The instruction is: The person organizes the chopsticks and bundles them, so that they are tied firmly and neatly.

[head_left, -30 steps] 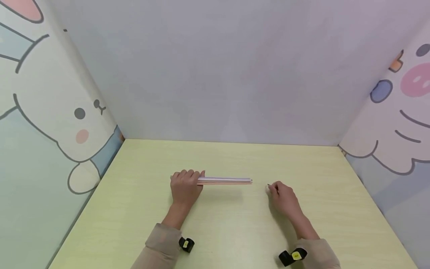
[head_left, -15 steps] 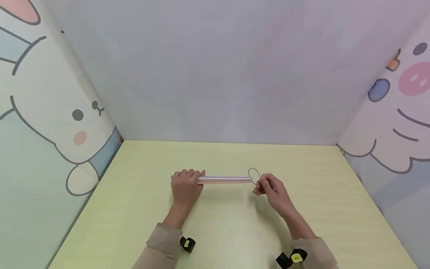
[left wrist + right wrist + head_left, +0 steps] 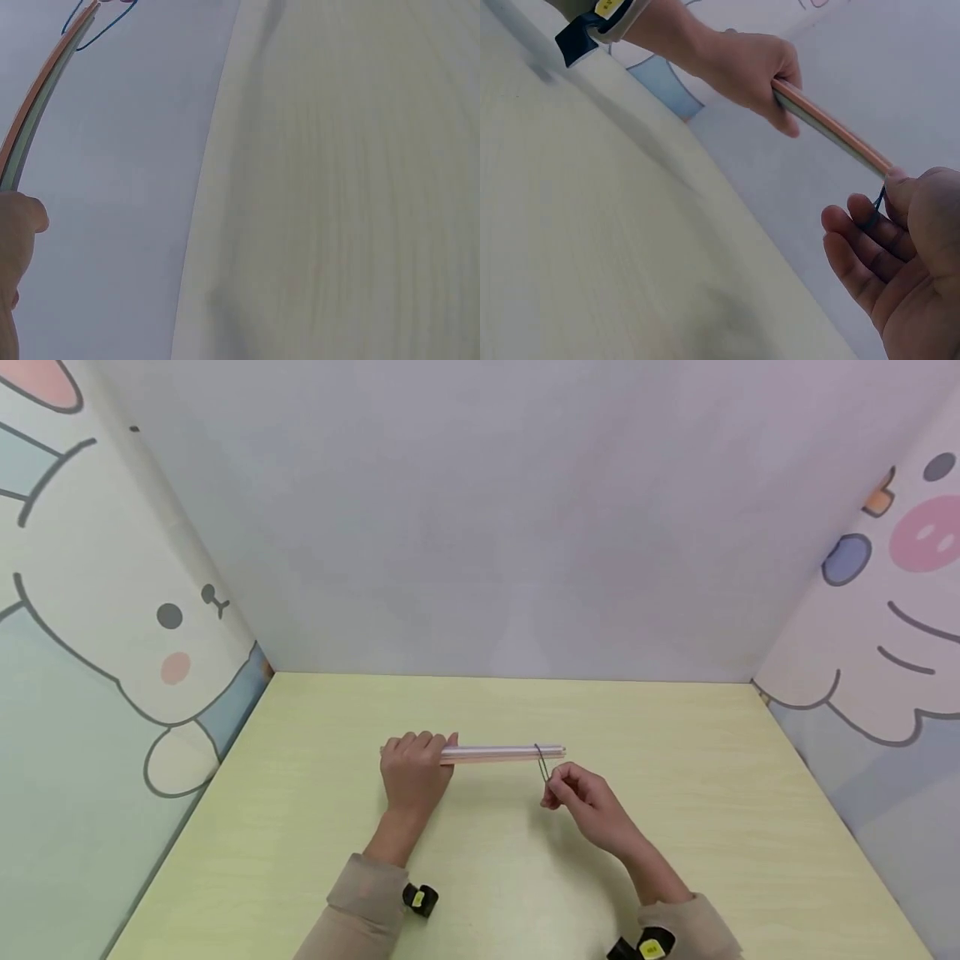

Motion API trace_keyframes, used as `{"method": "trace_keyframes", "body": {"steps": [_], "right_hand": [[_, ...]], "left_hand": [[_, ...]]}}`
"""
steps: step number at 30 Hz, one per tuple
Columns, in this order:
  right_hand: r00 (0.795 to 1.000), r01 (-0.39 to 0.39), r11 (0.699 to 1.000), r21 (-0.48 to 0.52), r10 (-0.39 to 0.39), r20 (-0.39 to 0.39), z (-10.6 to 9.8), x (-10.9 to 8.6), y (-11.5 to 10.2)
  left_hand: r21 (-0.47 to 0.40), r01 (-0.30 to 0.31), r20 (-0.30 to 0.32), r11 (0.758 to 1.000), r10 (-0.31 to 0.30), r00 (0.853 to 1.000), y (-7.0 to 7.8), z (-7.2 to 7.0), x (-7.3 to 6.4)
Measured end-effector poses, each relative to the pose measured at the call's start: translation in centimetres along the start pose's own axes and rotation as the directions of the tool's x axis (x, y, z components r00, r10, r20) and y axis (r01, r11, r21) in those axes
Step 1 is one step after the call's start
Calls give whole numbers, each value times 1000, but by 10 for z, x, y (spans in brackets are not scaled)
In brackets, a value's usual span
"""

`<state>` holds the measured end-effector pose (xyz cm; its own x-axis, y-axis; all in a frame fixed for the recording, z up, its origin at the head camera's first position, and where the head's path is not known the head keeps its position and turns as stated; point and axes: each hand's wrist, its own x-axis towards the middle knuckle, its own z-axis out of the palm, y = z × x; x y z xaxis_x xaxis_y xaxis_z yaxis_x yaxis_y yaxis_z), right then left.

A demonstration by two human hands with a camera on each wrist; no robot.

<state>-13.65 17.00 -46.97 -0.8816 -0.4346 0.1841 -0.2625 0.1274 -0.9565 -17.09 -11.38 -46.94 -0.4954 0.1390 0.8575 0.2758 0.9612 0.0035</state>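
Note:
My left hand (image 3: 414,772) grips one end of a bundle of long thin sticks (image 3: 495,753), held level above the table. Pale purple and orange show along it in the head view; orange and green show in the left wrist view. Around the free right end hangs a thin dark rubber band (image 3: 543,766). Thumb and fingertips of my right hand (image 3: 588,806) pinch its lower part, pulling it down into a narrow loop. In the right wrist view, the band (image 3: 879,202) runs from the bundle's end to the right fingers, with the other fingers loosely bent.
A pale wooden-patterned table (image 3: 480,877) lies under both hands. Behind it rises a plain grey wall (image 3: 510,527). Side panels with cartoon animals (image 3: 97,610) stand left and right. Each wrist wears a black camera mount (image 3: 422,900).
My right hand has moved left to the bundle and brought the rubber band over its free end. The band has changed from a round loop to a narrow one. The left hand keeps its grip.

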Motion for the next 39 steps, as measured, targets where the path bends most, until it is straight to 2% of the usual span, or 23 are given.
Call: {"method": "trace_keyframes", "body": {"steps": [4, 7, 9, 11, 13, 14, 16, 18, 20, 21, 22, 23, 24, 26, 29, 31, 33, 36, 38, 39], "right_hand": [[1000, 10, 998, 67, -9, -18, 1, 1, 6], [997, 19, 989, 144, -7, -82, 2, 3, 11], [990, 46, 988, 150, -26, -137, 5, 4, 14], [978, 125, 990, 64, -112, -174, 10, 6, 17], [956, 237, 967, -88, -249, -158, 17, 7, 18], [934, 310, 935, -174, -334, -130, 21, 8, 19], [870, 448, 829, -334, -491, -51, 29, 10, 19], [802, 548, 710, -443, -597, 35, 37, 10, 19], [745, 602, 614, -510, -662, 83, 43, 9, 17], [728, 614, 585, -530, -680, 92, 47, 9, 17], [715, 621, 569, -539, -693, 93, 50, 8, 17], [715, 624, 578, -527, -693, 86, 53, 7, 17], [718, 622, 599, -505, -694, 62, 56, 6, 18], [728, 618, 663, -423, -686, -13, 63, 4, 20], [755, 597, 768, -234, -636, -160, 73, 1, 18], [772, 577, 807, -127, -589, -238, 78, -1, 14], [803, 541, 840, -41, -530, -274, 81, -2, 11], [853, 466, 884, 36, -438, -283, 81, -2, 9], [892, 371, 922, 113, -320, -319, 78, -2, 9], [905, 311, 938, 154, -243, -350, 76, -2, 9]], "left_hand": [[-1, 3, -29, 1000, -3, 1000, 0, -2, 6], [0, 12, -52, 1000, -12, 999, -1, -3, 9], [1, 24, -57, 1000, -24, 998, -1, -4, 11], [2, 36, -50, 999, -36, 998, 0, -4, 12], [4, 47, -38, 999, -47, 998, 0, -4, 13], [7, 52, -31, 999, -51, 998, 1, -4, 14], [11, 60, -18, 998, -60, 998, 2, -3, 15], [17, 70, -8, 997, -70, 998, 2, -2, 15], [21, 81, 2, 996, -81, 997, 4, -2, 15], [21, 87, 7, 996, -87, 996, 4, -2, 15], [22, 91, 8, 996, -91, 996, 5, -1, 15], [22, 95, 13, 995, -95, 995, 5, -1, 14], [20, 97, 17, 995, -97, 995, 6, -1, 14], [15, 95, 16, 995, -95, 995, 6, -2, 14], [4, 81, 9, 997, -81, 997, 8, -4, 14], [-3, 65, -5, 998, -65, 998, 10, -4, 15], [-9, 49, -20, 999, -49, 999, 11, -5, 15], [-7, 26, -34, 1000, -26, 999, 12, -6, 16], [0, 20, -42, 1000, -20, 999, 12, -7, 16], [3, 20, -43, 1000, -20, 999, 12, -8, 16]]}}
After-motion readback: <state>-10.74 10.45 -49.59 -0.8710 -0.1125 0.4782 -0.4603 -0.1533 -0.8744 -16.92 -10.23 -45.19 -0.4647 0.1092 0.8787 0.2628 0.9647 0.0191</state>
